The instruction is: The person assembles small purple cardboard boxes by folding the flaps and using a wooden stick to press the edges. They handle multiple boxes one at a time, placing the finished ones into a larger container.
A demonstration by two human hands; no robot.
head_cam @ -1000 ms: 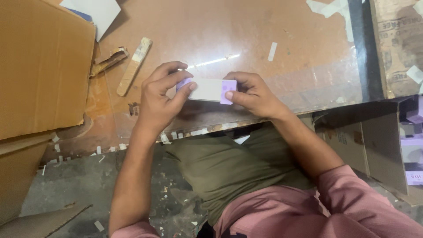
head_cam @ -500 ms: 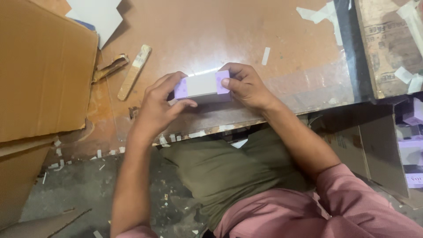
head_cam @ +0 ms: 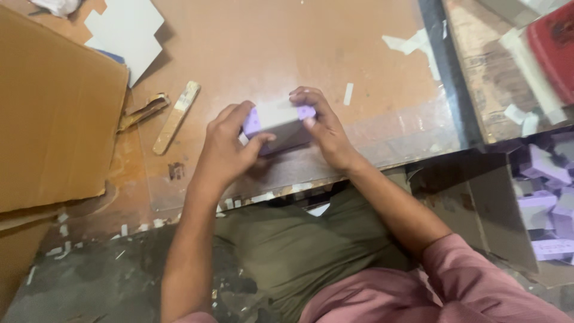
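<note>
Head view: the fingers of the left hand and of the right hand are closed around a small box, white on top with lilac ends, which is held between both hands just above the brown tabletop. A flat wooden stick is seen lying to the left of the hands, beside a large cardboard sheet. White paper scraps are scattered further off, and lilac boxes are piled at the right edge.
</note>
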